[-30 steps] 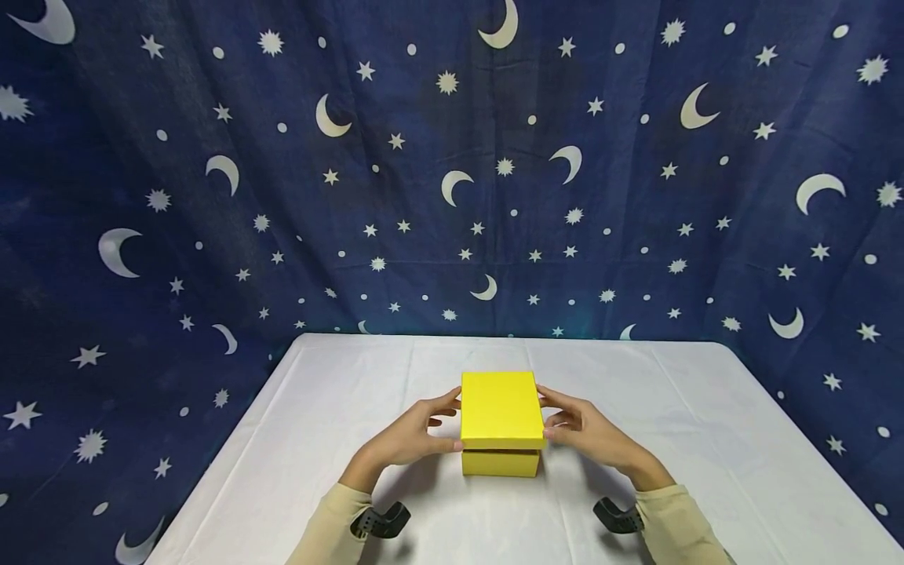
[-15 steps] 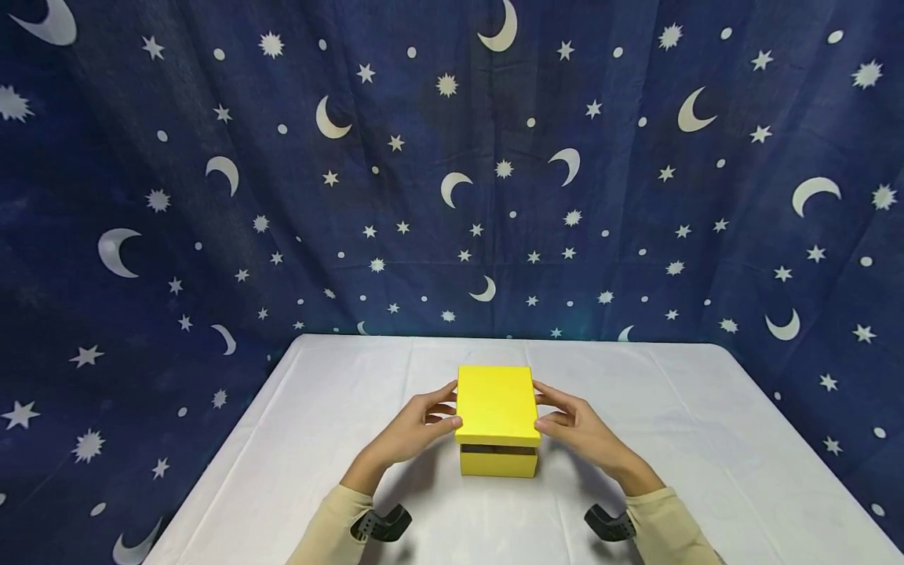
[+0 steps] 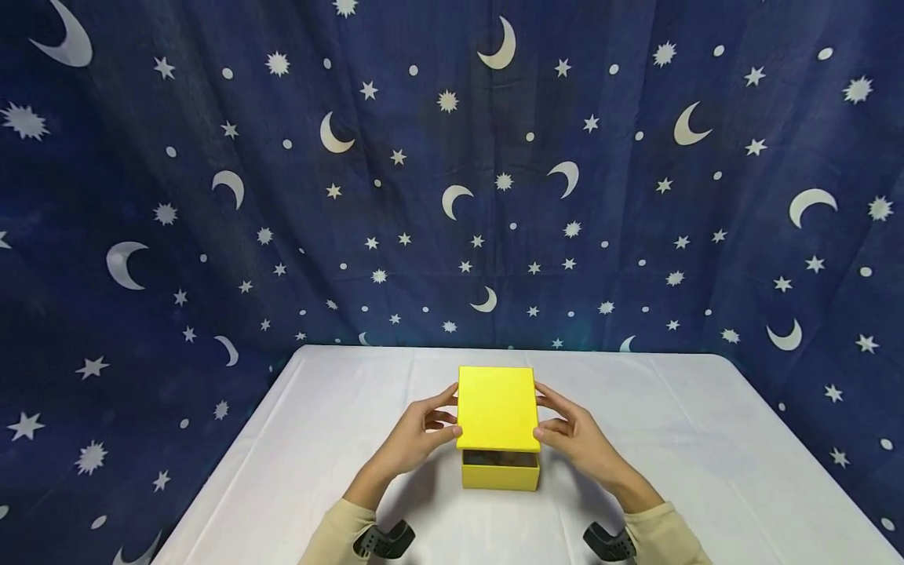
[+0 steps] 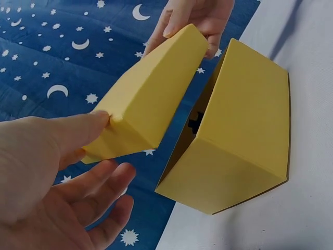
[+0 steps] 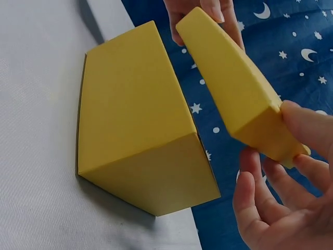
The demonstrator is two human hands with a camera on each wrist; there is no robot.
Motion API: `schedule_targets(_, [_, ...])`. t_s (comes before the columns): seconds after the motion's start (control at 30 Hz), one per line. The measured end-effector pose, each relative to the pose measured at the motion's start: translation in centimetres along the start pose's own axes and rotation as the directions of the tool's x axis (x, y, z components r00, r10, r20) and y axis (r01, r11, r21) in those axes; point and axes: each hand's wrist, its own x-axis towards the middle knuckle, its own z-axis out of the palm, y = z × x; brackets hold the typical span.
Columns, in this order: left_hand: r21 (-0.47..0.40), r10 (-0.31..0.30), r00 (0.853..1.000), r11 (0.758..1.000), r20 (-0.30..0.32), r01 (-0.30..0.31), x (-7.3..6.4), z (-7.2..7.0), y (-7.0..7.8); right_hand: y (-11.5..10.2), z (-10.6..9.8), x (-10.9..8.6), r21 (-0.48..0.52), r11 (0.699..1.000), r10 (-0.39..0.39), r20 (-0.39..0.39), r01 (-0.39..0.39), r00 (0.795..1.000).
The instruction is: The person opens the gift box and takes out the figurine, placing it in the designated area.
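Observation:
A yellow box lid [image 3: 497, 408] is held up off a yellow box [image 3: 500, 476], tilted with its near edge raised. My left hand [image 3: 417, 431] pinches the lid's left side between thumb and fingers. On the opposite side my right hand [image 3: 582, 435] grips it the same way. In the left wrist view a wide gap shows between the lid [image 4: 151, 94] and the box [image 4: 244, 125], and a small dark shape lies just inside the box's rim. The right wrist view has the lid [image 5: 229, 78] fully apart from the box [image 5: 135, 114], which stands on the table.
A white cloth covers the table [image 3: 339, 408]. Behind it hangs a dark blue curtain [image 3: 395, 212] with moons and stars. A black wrist device [image 3: 384, 540] sits on the left wrist and another black device [image 3: 609, 541] on the right.
The lid has risen further off the box, and the gap at its near side has widened so the dark inside shows. Both hands went up with it. The head view has tilted slightly.

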Motion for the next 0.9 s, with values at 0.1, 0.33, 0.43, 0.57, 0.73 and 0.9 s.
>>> schedule_targets(0.1, [0.001,0.010,1.000,1.000,-0.012,-0.010,-0.11,0.08,-0.09,-0.11,0.22,-0.13,-0.006,1.000,-0.017,-0.027,0.017,0.999])
schedule_targets(0.33, [0.016,0.023,0.999,1.000,-0.036,-0.023,-0.29,-0.07,-0.03,-0.16,0.52,-0.28,-0.057,0.997,-0.060,-0.064,0.056,0.996])
schedule_targets(0.43, [0.024,0.026,0.999,0.999,-0.020,-0.026,-0.28,-0.14,0.00,-0.13,0.52,-0.27,-0.085,0.995,-0.060,-0.089,0.052,0.994])
schedule_targets(0.57, [0.043,0.014,0.999,0.999,0.037,-0.016,-0.39,-0.35,0.23,-0.19,0.60,-0.23,-0.121,0.991,-0.073,-0.125,0.058,0.989])
schedule_targets(0.73, [0.060,-0.008,0.995,0.998,0.099,0.002,-0.51,-0.54,0.58,-0.48,0.74,-0.35,-0.150,0.986,-0.099,-0.155,0.076,0.983])
schedule_targets(0.9, [0.064,-0.020,0.993,0.998,0.119,0.012,-0.59,-0.54,0.72,-0.41,0.72,-0.28,-0.152,0.979,-0.162,-0.151,0.139,0.975])
